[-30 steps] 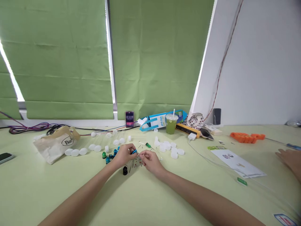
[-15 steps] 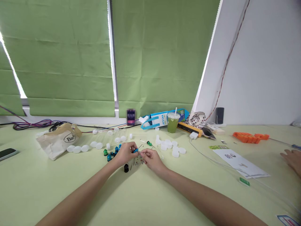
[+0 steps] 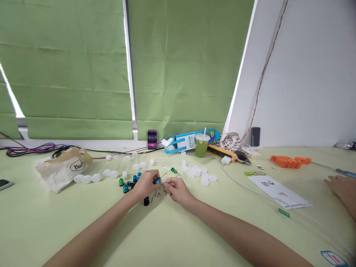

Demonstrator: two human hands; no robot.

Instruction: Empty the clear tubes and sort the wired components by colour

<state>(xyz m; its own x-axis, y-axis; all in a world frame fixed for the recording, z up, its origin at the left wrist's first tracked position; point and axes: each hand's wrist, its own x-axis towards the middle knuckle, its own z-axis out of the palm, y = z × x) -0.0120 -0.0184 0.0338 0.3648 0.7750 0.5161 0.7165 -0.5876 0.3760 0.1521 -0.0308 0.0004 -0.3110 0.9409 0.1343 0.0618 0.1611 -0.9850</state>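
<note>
Above the middle of the table my left hand (image 3: 146, 183) is closed on a small blue cylindrical piece (image 3: 157, 180) with a thin metal rod sticking out. Close beside it, my right hand (image 3: 177, 190) is pinched, fingertips near the blue piece; what they hold is too small to make out. Under the hands lie small loose parts (image 3: 161, 192) and thin metal rods. Left of my left hand are several blue knobs (image 3: 126, 188) and a green knob (image 3: 121, 182). A black knob (image 3: 146, 201) stands below my left wrist. Behind the hands lies a green piece (image 3: 174, 170) with a metal rod.
White round caps (image 3: 205, 180) and clear tubes lie behind the hands. A cloth bag (image 3: 59, 170) lies left; a drink cup (image 3: 201, 145) stands behind. A white cable (image 3: 250, 190) crosses the right side, near a paper sheet (image 3: 278, 190) and another person's hand (image 3: 340, 189).
The whole view has shifted slightly, so things appear a little further left. Both my hands keep nearly the same pose, with the blue piece still in the left.
</note>
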